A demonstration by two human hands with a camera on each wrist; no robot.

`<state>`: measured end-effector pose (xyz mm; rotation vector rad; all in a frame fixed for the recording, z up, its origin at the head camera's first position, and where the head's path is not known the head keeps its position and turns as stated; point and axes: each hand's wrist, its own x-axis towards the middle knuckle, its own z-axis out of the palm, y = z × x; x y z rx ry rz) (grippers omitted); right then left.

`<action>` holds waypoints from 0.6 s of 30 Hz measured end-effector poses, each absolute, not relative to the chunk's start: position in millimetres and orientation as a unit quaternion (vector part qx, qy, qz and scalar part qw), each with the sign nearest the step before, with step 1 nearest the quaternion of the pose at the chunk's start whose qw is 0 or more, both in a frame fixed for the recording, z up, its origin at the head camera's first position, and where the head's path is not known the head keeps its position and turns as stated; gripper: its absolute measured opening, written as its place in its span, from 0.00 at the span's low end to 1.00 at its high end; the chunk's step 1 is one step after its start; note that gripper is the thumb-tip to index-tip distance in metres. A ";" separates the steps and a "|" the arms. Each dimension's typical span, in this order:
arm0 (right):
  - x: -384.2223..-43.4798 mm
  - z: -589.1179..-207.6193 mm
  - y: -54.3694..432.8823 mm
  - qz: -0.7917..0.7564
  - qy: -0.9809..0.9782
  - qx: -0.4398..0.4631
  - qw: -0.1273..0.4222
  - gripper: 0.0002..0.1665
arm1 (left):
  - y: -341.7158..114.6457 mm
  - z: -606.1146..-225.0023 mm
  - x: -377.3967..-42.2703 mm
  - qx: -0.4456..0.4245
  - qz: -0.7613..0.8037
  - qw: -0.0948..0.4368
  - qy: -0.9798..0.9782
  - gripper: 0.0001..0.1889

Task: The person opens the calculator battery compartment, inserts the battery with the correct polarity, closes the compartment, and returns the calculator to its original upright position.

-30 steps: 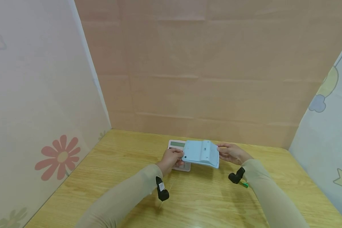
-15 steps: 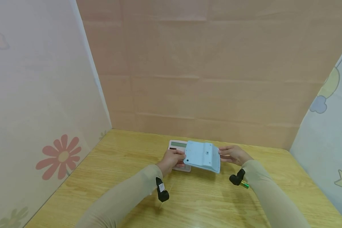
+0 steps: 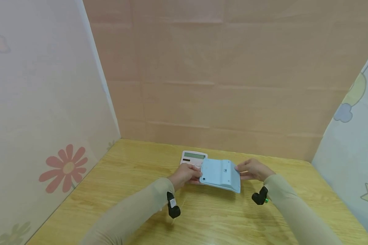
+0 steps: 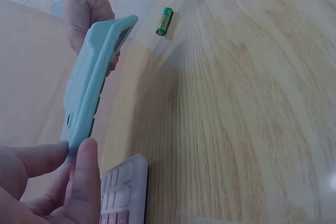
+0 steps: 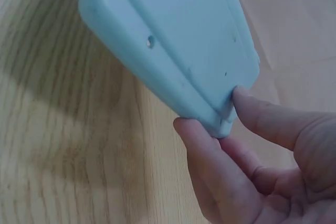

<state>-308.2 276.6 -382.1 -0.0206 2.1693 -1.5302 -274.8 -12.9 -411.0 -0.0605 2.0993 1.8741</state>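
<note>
A light blue calculator point(image 3: 216, 173) is held above the table with its back turned up and its keys facing down. My left hand point(image 3: 187, 174) pinches one end between thumb and fingers. At the opposite end my right hand point(image 3: 254, 169) pinches the edge, thumb on the back and fingers beneath, as the right wrist view shows. Behind and left of it a pale pink calculator point(image 3: 194, 157) lies face up on the table, partly covered by my left hand and the blue calculator. The left wrist view shows its keys point(image 4: 123, 196) below the blue one.
A green battery point(image 4: 165, 21) lies on the wooden table point(image 3: 141, 163) near my right wrist, mostly hidden behind the black wrist camera point(image 3: 260, 196) in the head view. A tan wall point(image 3: 220, 85) stands behind the table, with patterned panels on either side.
Both hands have brought the blue calculator nearer to me and slightly right, uncovering more of the pink calculator's display. The right wrist now hides more of the battery.
</note>
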 end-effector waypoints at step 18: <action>-272.8 -388.9 268.1 -0.462 0.841 -0.040 0.278 0.12 | -16.3 -418.4 -241.5 0.009 0.571 0.262 0.778 0.05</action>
